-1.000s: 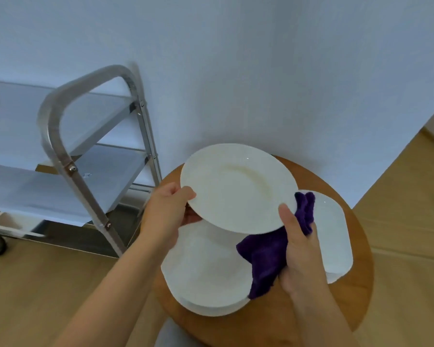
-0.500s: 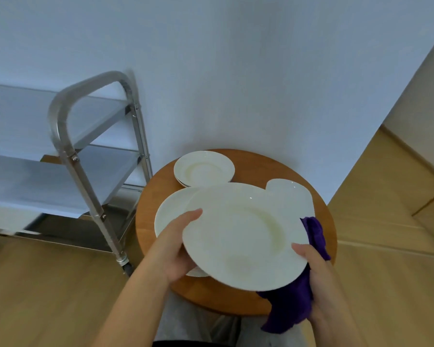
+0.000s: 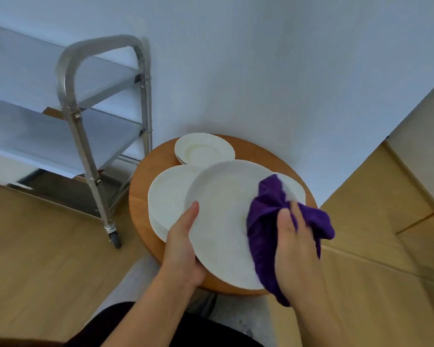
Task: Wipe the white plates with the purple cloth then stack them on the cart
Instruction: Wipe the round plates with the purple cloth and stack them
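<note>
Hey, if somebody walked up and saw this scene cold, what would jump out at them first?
Probably the bright purple cloth, bunched in the right hand and pressed on the large round white plate that the left hand holds by its rim in the middle of the view. Under it, a round wooden table carries more white plates, and a shiny metal cart stands at the left by the wall.
</note>
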The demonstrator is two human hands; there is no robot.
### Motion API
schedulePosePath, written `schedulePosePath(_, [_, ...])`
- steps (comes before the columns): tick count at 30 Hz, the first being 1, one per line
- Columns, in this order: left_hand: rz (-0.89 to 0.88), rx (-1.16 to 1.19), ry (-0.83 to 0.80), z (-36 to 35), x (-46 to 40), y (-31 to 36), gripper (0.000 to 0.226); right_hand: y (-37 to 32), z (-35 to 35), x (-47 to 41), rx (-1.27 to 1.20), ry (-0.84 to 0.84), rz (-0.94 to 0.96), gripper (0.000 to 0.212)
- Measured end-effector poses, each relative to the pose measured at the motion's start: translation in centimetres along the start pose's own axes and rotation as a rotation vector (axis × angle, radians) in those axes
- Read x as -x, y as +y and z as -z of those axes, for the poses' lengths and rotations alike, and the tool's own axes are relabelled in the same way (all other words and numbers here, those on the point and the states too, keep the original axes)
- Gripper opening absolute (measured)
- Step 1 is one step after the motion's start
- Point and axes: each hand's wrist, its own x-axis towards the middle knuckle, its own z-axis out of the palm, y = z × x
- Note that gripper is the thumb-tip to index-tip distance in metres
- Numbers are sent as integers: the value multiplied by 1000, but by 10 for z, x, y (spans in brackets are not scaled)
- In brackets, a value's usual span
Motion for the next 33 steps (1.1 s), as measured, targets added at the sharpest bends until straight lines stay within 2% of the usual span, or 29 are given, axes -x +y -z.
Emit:
schedulePosePath(2, [5, -10, -65, -2, 5, -3, 30, -1, -12, 1, 392, -78, -122, 82])
schedulePosePath(4, [0, -27, -90, 0, 11, -5, 27, -3, -22, -3, 549, -51, -123, 77])
schedulePosePath(8, [-33, -92, -158, 7, 16, -9, 24, -15, -38, -19, 434, -69, 41, 71])
schedulePosePath(14, [-109, -179, -151, 3, 10, -1, 42, -34, -65, -15, 278, -114, 202, 68])
schedulePosePath(19, [-109, -34, -56, 8, 7, 3, 42, -39, -65, 9, 140, -263, 378, 45])
schedulePosePath(23, [-58, 59, -10, 18, 6, 9, 49, -29, -50, 28, 114, -444, 506, 35])
schedulePosePath(25, [-42, 91, -55, 23, 6, 16, 56, -20, -40, 32, 146, -542, 526, 33])
schedulePosePath(27, [-34, 70, -97, 27, 6, 22, 64, -9, -27, 30, 235, -569, 541, 41])
schedulePosePath(30, [-58, 2, -138, 30, 5, 24, 68, 9, -8, 18, 437, -483, 536, 52])
schedulePosePath(33, [-80, -33, -157, 28, 6, 19, 53, 14, -1, 3, 607, -406, 501, 59])
